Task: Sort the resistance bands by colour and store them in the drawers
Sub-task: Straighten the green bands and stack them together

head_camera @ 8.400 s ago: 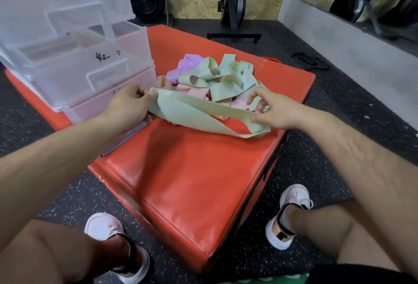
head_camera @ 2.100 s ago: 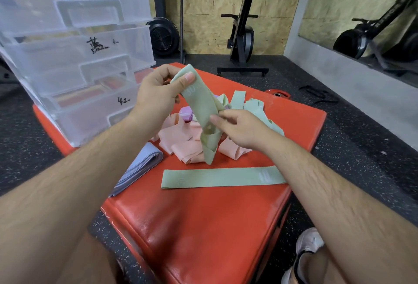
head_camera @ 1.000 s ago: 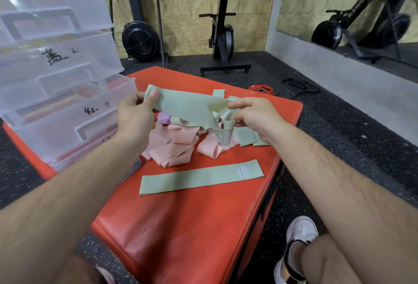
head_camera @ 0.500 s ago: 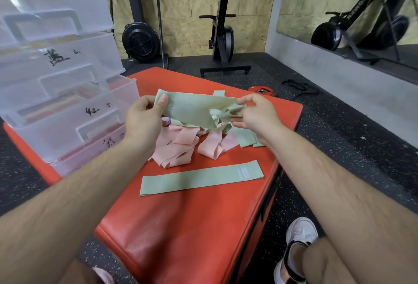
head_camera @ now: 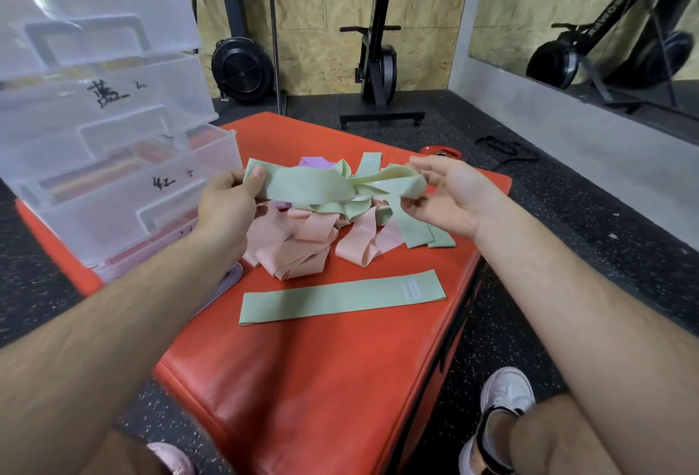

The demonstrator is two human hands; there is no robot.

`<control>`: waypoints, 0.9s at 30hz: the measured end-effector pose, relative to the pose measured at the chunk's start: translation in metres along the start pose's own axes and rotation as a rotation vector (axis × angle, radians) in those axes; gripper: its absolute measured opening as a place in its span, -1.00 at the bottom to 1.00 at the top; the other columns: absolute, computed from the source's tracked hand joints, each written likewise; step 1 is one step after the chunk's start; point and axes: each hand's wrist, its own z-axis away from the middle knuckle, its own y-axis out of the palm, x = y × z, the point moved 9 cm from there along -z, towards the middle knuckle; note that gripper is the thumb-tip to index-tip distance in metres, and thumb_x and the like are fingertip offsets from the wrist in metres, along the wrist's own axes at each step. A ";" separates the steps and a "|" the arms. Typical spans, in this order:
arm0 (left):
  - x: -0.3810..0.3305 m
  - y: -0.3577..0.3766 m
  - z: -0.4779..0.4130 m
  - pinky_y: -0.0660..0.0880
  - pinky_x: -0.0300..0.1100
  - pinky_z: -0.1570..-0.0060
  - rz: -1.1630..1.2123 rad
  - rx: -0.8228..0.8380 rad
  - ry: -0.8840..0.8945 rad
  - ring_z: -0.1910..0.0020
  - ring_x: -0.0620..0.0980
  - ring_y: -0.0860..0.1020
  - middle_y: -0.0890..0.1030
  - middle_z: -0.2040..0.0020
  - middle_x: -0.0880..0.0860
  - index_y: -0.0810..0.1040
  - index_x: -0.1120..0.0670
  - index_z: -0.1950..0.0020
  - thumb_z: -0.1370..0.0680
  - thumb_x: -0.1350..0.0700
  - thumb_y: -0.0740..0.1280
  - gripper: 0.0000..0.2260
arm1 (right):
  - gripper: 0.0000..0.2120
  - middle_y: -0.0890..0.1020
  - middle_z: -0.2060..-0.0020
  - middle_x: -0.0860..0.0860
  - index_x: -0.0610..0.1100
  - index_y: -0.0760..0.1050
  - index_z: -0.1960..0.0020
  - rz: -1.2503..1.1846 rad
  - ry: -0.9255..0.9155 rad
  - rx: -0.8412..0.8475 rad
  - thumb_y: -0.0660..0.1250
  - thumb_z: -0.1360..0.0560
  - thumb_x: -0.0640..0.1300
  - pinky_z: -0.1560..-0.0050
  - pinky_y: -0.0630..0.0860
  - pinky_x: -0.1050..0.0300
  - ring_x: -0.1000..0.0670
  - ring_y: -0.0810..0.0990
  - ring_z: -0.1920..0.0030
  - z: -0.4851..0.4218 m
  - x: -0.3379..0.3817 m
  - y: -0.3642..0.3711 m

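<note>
A twisted green band (head_camera: 317,183) is stretched between my hands above the pile. My left hand (head_camera: 227,206) pinches its left end, thumb on top. My right hand (head_camera: 450,194) holds the right end with fingers partly spread. Below lies a heap of pink bands (head_camera: 302,244), more green bands (head_camera: 416,232) and a purple band (head_camera: 316,163). One green band (head_camera: 340,297) lies flat and straight on the red pad nearer to me. A greyish folded band (head_camera: 223,281) sits by the drawers.
A clear plastic drawer unit (head_camera: 94,104) with handwritten labels stands at the left on the red padded box (head_camera: 321,380); its lower drawer is pulled out with bands inside. Gym machines stand along the plywood wall. My shoes rest on the black floor.
My hands have pulled apart sideways, drawing the twisted green band out longer over the pile. The flat green band has stayed in place.
</note>
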 end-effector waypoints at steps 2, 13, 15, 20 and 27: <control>-0.001 -0.004 0.000 0.46 -0.26 0.39 0.021 -0.004 -0.007 0.45 -0.11 0.48 0.59 0.24 0.02 0.55 0.09 0.07 -0.62 0.05 0.34 -0.86 | -0.69 0.59 -0.06 -0.13 -0.31 0.52 -0.22 0.054 -0.004 0.080 0.41 -0.51 -0.25 0.32 0.59 0.13 -0.03 0.67 0.20 0.005 0.002 0.008; -0.007 -0.009 -0.001 0.50 -0.32 0.31 0.018 -0.002 0.052 0.34 -0.12 0.51 0.60 0.24 -0.02 0.57 0.06 0.11 -0.62 0.06 0.34 -0.87 | -0.86 0.63 0.23 -0.06 -0.19 0.60 -0.13 0.585 0.087 -0.019 0.37 -0.59 -0.21 0.27 0.54 0.21 0.04 0.57 0.29 0.000 -0.014 -0.005; -0.006 -0.012 -0.006 0.51 -0.25 0.22 0.017 0.003 0.053 0.30 -0.11 0.53 0.62 0.23 -0.02 0.58 0.06 0.10 -0.61 0.05 0.36 -0.87 | -0.87 0.67 0.10 -0.09 -0.17 0.61 -0.12 0.524 0.138 0.039 0.34 -0.61 -0.20 0.13 0.61 0.16 -0.03 0.65 0.13 0.002 -0.018 -0.003; -0.001 -0.019 -0.014 0.52 -0.26 0.25 0.006 0.000 0.035 0.30 -0.10 0.56 0.64 0.19 0.00 0.58 0.08 0.04 -0.60 0.02 0.37 -0.86 | -0.74 0.66 -0.02 -0.19 -0.24 0.52 -0.21 0.205 0.182 0.221 0.30 -0.54 -0.37 -0.07 0.67 0.02 -0.09 0.66 0.05 0.012 -0.013 0.010; 0.008 -0.027 -0.023 0.52 -0.25 0.26 0.042 -0.016 -0.031 0.37 -0.10 0.54 0.61 0.25 0.01 0.56 0.10 0.09 -0.60 0.10 0.37 -0.89 | -0.55 0.64 -0.16 -0.08 -0.24 0.49 -0.39 0.339 0.181 0.331 0.27 -0.50 -0.30 0.31 0.54 0.27 0.07 0.63 0.14 0.014 -0.009 0.011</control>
